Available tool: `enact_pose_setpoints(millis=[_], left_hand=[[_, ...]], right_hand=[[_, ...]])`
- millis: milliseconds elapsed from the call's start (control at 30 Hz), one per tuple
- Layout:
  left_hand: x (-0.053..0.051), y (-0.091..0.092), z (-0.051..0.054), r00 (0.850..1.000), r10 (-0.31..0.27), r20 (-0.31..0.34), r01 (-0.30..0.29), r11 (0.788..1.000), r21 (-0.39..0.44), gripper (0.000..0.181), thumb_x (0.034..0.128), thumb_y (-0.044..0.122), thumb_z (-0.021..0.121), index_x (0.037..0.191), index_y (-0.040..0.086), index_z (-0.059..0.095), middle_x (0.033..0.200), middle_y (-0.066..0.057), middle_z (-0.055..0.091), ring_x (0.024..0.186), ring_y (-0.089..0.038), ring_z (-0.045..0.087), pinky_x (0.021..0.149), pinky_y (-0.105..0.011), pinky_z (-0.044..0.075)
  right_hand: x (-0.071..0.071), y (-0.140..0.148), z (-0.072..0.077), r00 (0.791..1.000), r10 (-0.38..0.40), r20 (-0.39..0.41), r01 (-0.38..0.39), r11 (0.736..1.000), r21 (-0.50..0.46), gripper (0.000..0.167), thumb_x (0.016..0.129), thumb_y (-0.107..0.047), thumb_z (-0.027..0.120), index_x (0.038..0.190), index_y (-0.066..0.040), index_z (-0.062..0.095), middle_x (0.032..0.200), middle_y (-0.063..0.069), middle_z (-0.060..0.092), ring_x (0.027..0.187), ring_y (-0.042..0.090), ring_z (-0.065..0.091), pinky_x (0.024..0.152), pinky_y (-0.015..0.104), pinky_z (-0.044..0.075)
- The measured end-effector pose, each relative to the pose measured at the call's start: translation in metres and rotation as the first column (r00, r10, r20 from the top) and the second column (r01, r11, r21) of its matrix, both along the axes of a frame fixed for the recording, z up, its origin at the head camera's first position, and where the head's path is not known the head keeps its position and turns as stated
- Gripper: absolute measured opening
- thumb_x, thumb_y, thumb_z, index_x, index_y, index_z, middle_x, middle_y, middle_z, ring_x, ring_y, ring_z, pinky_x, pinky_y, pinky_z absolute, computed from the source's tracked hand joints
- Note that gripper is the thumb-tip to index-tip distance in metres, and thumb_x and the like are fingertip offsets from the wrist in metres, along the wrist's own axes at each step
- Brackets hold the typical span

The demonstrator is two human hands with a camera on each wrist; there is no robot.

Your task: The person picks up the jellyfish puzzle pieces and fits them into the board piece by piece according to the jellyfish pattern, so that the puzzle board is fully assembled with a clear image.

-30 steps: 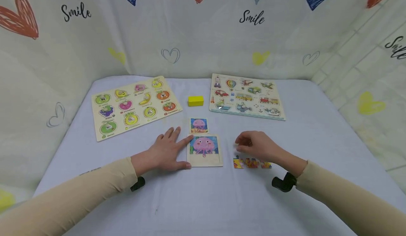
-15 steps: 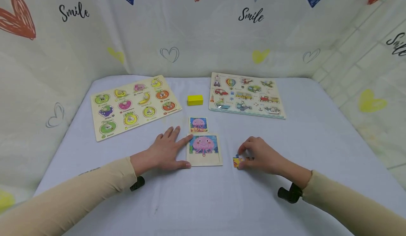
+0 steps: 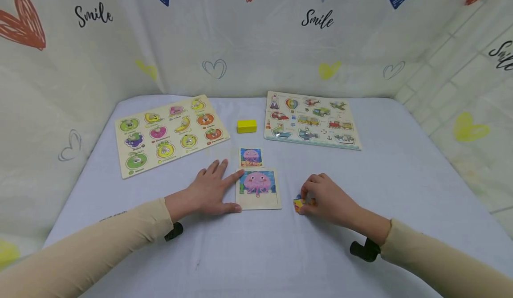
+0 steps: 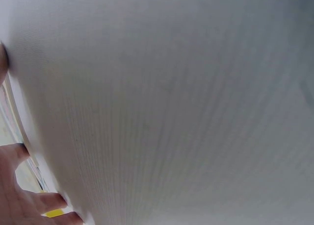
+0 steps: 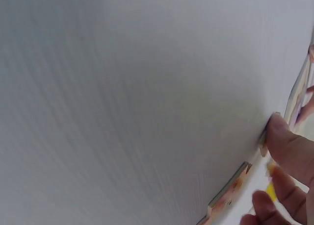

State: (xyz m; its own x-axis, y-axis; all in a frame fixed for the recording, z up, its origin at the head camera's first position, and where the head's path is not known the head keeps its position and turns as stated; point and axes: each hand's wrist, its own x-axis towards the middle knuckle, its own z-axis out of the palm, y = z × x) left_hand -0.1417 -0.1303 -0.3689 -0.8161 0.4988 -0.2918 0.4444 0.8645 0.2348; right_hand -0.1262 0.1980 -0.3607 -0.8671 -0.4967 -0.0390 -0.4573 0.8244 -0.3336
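Right hand (image 3: 330, 200): thumb and fingertips are pinching a yellow puzzle piece (image 3: 297, 205) by its edges, the gap between them narrow, probably to leave the printed face free. The piece is sitting on the right of the wooden puzzle frame (image 3: 258, 203), apart from it; whether it is clearing the cloth, cannot tell. Left hand (image 3: 210, 193): lying flat, fingers spread, holding nothing; index and thumb are touching the frame's left corners, presumably bracing it against sliding. The jellyfish card (image 3: 251, 157) is lying just beyond the frame, likely serving as reference.

Hidden: the right hand is covering most of the remaining pieces (image 5: 230, 191); the right wrist view is showing some edge-on, count unclear. The left wrist view is showing mostly cloth, fingers cut off at the edge.
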Motion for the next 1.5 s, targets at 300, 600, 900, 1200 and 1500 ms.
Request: enact_pose_setpoints(millis=[300,600,900,1200,1500], left_hand=[[0.000,0.000,0.001,1.000,0.009,0.016,-0.009,1.000,0.002,0.093,0.0883,0.065,0.065,0.163,0.026,0.027,0.169,-0.026,0.015,0.154,-0.051,0.017,0.116,-0.069,0.028],[0.000,0.000,0.003,1.000,0.008,0.019,-0.008,1.000,-0.006,0.093,0.0887,0.065,0.065,0.163,0.026,0.027,0.169,-0.027,0.015,0.154,-0.051,0.017,0.116,-0.069,0.029],[-0.001,-0.001,-0.001,1.000,0.009,0.015,-0.009,1.000,-0.007,0.093,0.0882,0.067,0.065,0.163,0.027,0.027,0.168,-0.027,0.015,0.154,-0.051,0.017,0.116,-0.069,0.029],[0.000,0.000,-0.001,1.000,0.010,-0.005,-0.010,1.000,-0.007,0.094,0.0874,0.069,0.064,0.163,0.027,0.028,0.168,-0.027,0.016,0.153,-0.052,0.020,0.115,-0.068,0.031],[0.000,0.000,0.001,1.000,0.005,-0.013,-0.005,1.000,-0.011,0.094,0.0874,0.069,0.064,0.163,0.027,0.028,0.168,-0.027,0.017,0.153,-0.052,0.020,0.114,-0.068,0.032]], right_hand=[[0.000,-0.003,0.005,0.988,0.033,0.148,-0.015,0.993,-0.117,0.024,0.082,-0.010,0.085,0.085,-0.019,0.063,0.086,-0.011,0.065,0.085,0.011,0.056,0.071,0.024,0.051],[-0.009,-0.011,0.007,0.962,0.032,0.273,0.042,0.964,-0.262,0.013,0.089,-0.009,0.078,0.090,-0.016,0.067,0.085,-0.006,0.067,0.080,0.012,0.058,0.069,0.022,0.049],[-0.024,-0.054,0.003,0.881,0.009,0.472,0.176,0.921,-0.347,0.012,0.093,-0.017,0.077,0.096,-0.007,0.070,0.082,0.000,0.067,0.079,0.015,0.058,0.066,0.026,0.050],[-0.030,-0.091,0.003,0.873,-0.026,0.487,0.187,0.940,-0.284,0.008,0.093,-0.018,0.076,0.093,-0.010,0.074,0.080,-0.001,0.068,0.078,0.015,0.057,0.064,0.026,0.045],[-0.033,-0.111,0.003,0.860,-0.058,0.507,0.205,0.949,-0.239,0.010,0.092,-0.019,0.078,0.090,-0.010,0.075,0.077,-0.001,0.070,0.074,0.013,0.060,0.064,0.023,0.046]])
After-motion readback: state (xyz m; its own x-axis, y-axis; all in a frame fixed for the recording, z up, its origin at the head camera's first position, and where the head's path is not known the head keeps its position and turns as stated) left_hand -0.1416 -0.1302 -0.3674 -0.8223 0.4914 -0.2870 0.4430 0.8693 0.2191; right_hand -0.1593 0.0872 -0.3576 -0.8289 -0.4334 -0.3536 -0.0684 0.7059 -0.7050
